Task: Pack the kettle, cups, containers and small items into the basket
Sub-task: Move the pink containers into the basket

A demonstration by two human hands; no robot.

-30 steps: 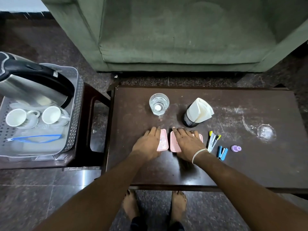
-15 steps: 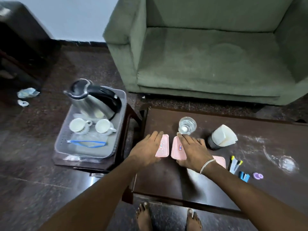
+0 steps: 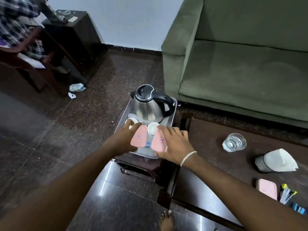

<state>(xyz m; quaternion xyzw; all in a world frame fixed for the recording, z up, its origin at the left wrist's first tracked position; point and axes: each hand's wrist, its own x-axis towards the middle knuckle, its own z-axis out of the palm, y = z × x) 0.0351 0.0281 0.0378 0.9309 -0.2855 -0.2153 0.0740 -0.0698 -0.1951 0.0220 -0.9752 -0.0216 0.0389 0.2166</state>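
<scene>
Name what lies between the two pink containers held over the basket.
In the head view, between the left pink container and the right pink container, a white cup and something blue show in the basket.

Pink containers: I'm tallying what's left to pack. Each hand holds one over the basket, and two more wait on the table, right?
Not quite. The head view shows only one pink container still on the table. The left hand and right hand do each hold one over the basket.

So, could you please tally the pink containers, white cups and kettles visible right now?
Pink rectangular plastic containers: 3 (left grip, right grip, dark table)
Small white ceramic cups: 2
Steel kettle with black handle: 1
Total: 6
</scene>
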